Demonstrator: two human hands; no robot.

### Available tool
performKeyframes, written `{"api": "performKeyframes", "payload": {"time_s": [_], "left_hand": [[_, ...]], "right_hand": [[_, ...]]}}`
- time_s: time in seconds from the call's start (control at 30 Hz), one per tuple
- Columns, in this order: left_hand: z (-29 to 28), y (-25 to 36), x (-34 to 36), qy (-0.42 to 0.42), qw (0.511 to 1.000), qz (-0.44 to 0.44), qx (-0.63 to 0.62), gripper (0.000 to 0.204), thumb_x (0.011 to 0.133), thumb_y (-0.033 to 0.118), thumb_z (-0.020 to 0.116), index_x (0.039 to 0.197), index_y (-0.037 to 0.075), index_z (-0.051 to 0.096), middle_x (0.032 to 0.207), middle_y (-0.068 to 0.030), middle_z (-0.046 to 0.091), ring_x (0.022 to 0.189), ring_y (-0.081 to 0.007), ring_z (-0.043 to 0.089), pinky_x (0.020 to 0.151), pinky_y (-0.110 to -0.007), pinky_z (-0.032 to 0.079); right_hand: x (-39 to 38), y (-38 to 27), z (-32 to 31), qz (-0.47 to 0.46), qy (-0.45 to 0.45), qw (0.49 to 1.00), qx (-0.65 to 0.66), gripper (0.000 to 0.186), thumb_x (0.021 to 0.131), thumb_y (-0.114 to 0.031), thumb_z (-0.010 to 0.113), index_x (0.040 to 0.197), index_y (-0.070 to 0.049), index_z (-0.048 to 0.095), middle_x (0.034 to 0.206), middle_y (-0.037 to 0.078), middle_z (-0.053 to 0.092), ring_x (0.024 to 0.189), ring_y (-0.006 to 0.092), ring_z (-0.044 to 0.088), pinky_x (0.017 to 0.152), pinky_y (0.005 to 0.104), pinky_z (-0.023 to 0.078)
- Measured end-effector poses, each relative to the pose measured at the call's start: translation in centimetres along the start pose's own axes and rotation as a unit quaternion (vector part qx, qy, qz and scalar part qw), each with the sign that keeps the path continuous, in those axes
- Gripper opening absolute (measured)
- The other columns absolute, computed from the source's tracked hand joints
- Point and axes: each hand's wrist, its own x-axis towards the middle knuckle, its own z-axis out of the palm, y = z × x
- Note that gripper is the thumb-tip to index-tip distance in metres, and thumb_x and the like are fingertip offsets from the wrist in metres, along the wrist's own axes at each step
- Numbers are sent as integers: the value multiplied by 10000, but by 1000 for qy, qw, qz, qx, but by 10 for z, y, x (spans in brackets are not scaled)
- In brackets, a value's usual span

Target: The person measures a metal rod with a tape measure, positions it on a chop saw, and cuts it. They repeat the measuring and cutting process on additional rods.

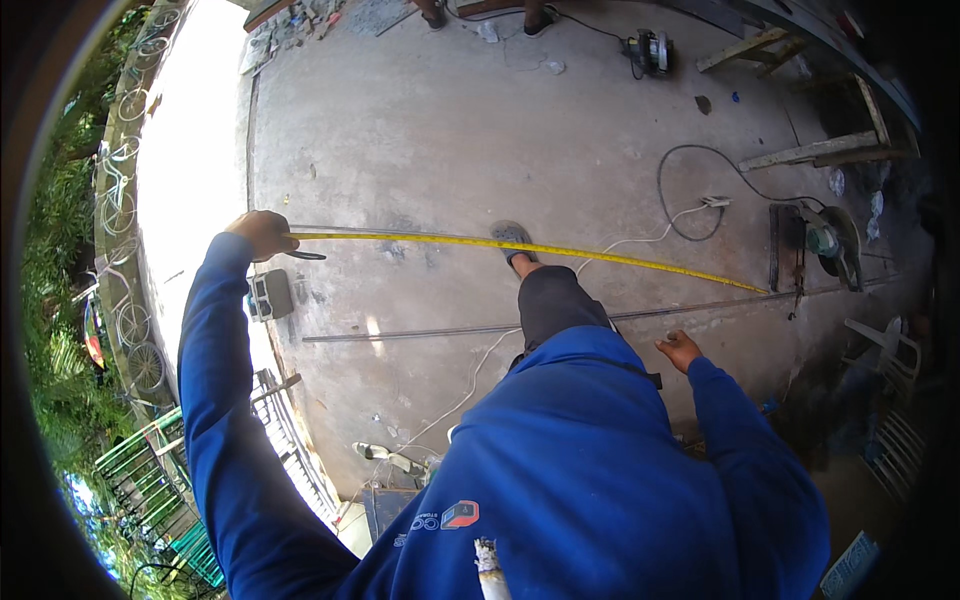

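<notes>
My left hand [261, 234] is closed on a yellow tape measure [620, 259], which stretches rightward toward the floor beside a cut-off saw [838, 250]. A thin grey strip shows behind the tape near that hand, and a dark loop hangs below it. My right hand [678, 350] is held out at my right, fingers loosely curled and apart, with nothing visible in them. My sandalled foot [510, 237] is behind the tape. A long thin metal bar [400, 335] lies across the concrete floor. A cigarette-like stick [488, 565] juts in at the bottom.
A grey block [270, 295] sits left. Cables cross the floor [450, 140]. Another person's feet [535, 20] and a power tool [652, 55] are at the top. Wooden frames [808, 150] and white chairs [880, 350] line the right; railings with bicycle shapes [135, 330] run along the left.
</notes>
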Motion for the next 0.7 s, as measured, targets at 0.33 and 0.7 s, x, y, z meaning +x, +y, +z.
{"api": "performKeyframes", "payload": {"time_s": [0.33,0.7], "left_hand": [[-33,-284,87,-10,999,-25,-34,315,857,391,702,1021,125,743,805,-60,697,736,-198,676,688,-360,534],[31,-600,287,97,938,235,236,251,985,260,570,949,86,749,908,-113,728,859,-309,706,767,-415,566]], "right_hand": [[63,-349,77,-131,-42,988,-64,631,866,-402,758,1287,32,576,1226,230,687,1177,332,652,1009,379,500],[29,-590,303,-39,61,993,-97,579,839,-468,740,1206,-27,660,1215,194,689,1152,352,647,999,406,501]]}}
